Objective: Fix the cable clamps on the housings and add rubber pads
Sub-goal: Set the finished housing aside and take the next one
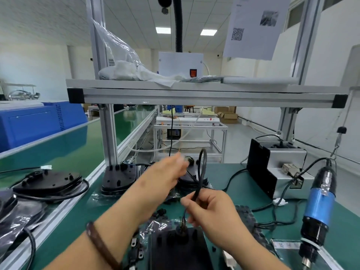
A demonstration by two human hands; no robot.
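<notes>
Head view: the near housing (179, 250), a black plastic shell, lies on the green desk (229, 178) at the bottom middle of the frame, and everything else is placed from it.

A black cable (202, 166) comes out of the top edge of the near housing, rises to the right hand (210, 208) just above it, then loops on upward beyond that hand. The right hand has thumb and forefinger pinched on the cable, with the other fingers curled loosely below (the cable runs straight through the pinch).

The left hand (171, 169) is stretched out well beyond the near housing, up and slightly to the left, in front of a pile of stacked housings (192, 181). It is smeared by motion, so I cannot tell how far its fingers are spread or whether they hold anything. A brown bracelet (101, 244) sits on that wrist, left of the near housing.

Just right of the near housing, partly behind the right hand, lies a dark pad sheet (246, 216) studded with round bumps. Between the two forearms, just above and left of the near housing, sit a few small black parts (160, 213) (too small to identify). Far to the right of the near housing an electric screwdriver (319, 207) with a blue band hangs tip-down.
</notes>
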